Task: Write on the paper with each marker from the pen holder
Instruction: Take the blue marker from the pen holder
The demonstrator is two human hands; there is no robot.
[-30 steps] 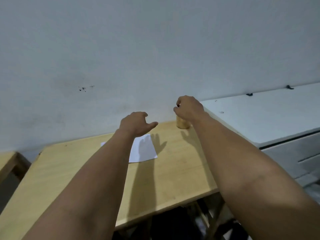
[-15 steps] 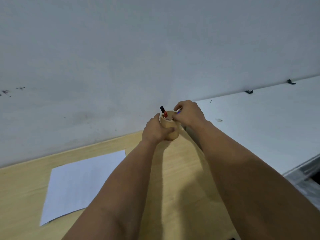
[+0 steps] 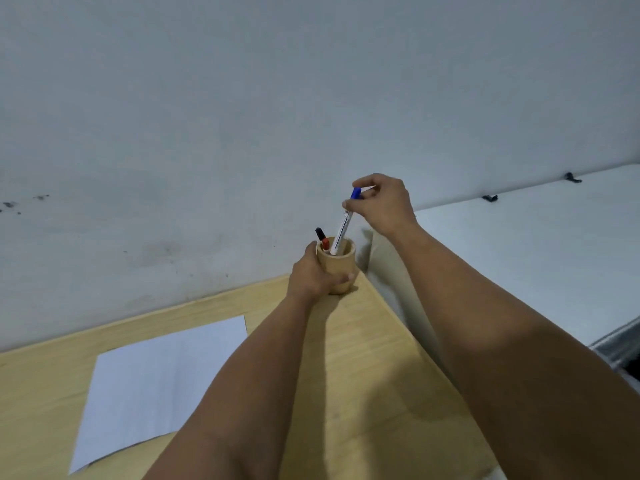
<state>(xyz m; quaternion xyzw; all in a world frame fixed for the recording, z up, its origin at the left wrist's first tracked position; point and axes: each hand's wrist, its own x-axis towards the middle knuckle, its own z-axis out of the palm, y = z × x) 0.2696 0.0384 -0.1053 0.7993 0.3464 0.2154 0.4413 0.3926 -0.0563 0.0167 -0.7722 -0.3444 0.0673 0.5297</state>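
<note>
Left hand point(image 3: 313, 275) wrapped around wooden pen holder point(image 3: 337, 263), holder upright at far right corner of bench point(image 3: 374, 368), close to wall point(image 3: 277, 116). Right hand point(image 3: 382, 202) pinching blue-capped marker point(image 3: 346, 223) near cap end, marker tilted, lower end inside holder mouth, most of barrel above rim. Black-capped marker point(image 3: 319, 233) and red-capped marker point(image 3: 325, 243) stand in holder, caps up. White paper point(image 3: 156, 386) flat on bench, left of forearms, well apart from holder. White cabinet top point(image 3: 526, 258) beside bench on right.
</note>
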